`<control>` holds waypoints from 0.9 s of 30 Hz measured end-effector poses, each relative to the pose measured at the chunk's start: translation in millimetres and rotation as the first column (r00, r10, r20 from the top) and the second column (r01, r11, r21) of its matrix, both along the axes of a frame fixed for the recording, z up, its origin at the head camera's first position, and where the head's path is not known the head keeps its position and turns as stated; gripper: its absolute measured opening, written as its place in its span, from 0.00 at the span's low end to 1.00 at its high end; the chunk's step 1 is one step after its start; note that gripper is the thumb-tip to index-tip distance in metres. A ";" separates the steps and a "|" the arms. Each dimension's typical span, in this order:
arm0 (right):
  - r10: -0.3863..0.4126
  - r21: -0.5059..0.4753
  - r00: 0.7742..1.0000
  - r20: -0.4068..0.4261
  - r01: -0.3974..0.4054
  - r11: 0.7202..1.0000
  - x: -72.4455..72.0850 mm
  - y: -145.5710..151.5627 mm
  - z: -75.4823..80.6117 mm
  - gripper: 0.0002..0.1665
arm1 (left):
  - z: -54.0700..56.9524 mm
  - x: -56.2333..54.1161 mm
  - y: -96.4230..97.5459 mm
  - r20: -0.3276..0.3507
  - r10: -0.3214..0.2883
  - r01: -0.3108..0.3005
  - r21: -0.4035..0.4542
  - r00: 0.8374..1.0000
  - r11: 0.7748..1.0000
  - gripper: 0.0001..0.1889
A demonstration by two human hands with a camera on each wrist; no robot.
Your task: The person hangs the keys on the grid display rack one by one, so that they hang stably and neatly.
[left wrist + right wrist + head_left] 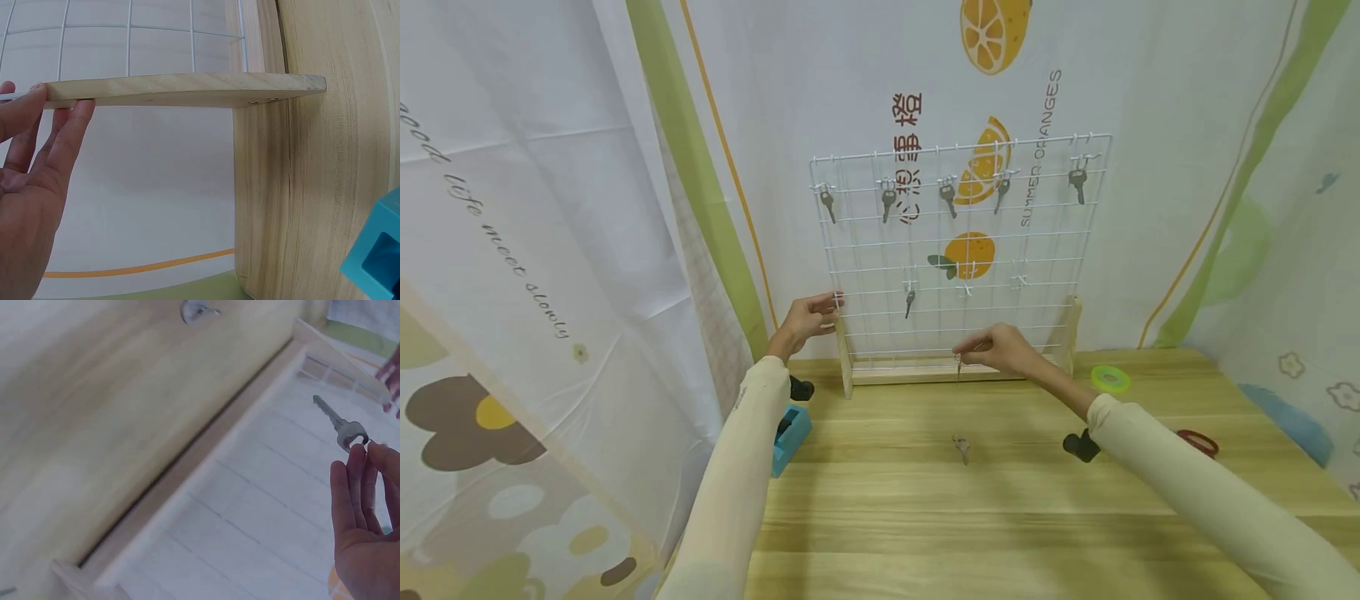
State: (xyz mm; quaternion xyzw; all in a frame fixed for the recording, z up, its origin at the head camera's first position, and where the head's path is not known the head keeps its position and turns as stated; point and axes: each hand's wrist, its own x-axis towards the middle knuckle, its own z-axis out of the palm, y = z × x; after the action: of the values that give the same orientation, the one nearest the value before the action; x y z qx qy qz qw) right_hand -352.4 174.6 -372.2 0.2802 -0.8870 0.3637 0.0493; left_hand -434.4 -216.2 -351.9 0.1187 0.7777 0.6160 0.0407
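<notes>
A white wire grid rack [955, 246] stands upright in a wooden base. My left hand [808, 319] holds the rack's left edge, with thumb and fingers on either side of the wooden post [156, 87] near its upper end. My right hand [1000, 348] pinches a silver key [340, 427] by its head in front of the rack's lower part; the blade points away from the fingertips. Several keys, such as the rightmost key [1078, 183], hang from the upper row of hooks. One more key [910, 302] hangs lower, left of two bare hooks [966, 289].
Another key [962, 449] lies on the wooden table [880, 517] in front of the rack. A blue holder [792, 442] sits at left. On the right are a green tape roll [1110, 379] and a red-handled item [1198, 442] partly behind my sleeve. Printed curtains hang behind.
</notes>
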 end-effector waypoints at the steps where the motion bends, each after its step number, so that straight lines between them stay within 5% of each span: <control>1: -0.007 -0.005 1.000 -0.002 0.007 1.000 -0.8 1.8 4.9 0.10 | -0.3 -0.2 -0.2 0.001 0.001 -0.001 0.001 1.000 1.000 0.28; 14: -0.124 -0.028 0.992 -0.033 0.123 0.992 -11.9 12.0 59.4 0.13 | 0.5 0.2 -0.6 -0.003 0.001 -0.001 0.003 1.000 1.000 0.29; 27: -0.194 -0.060 0.980 -0.037 0.191 0.980 -28.0 14.1 71.2 0.15 | 0.8 2.3 -0.1 -0.012 -0.001 0.001 -0.001 1.000 1.000 0.29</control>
State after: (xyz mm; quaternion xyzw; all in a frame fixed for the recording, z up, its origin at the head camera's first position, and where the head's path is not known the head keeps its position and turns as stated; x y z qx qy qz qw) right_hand -380.4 188.7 -301.0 0.1992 -0.8981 0.3759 0.1111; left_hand -432.0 -216.3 -351.2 0.1228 0.7780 0.6151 0.0365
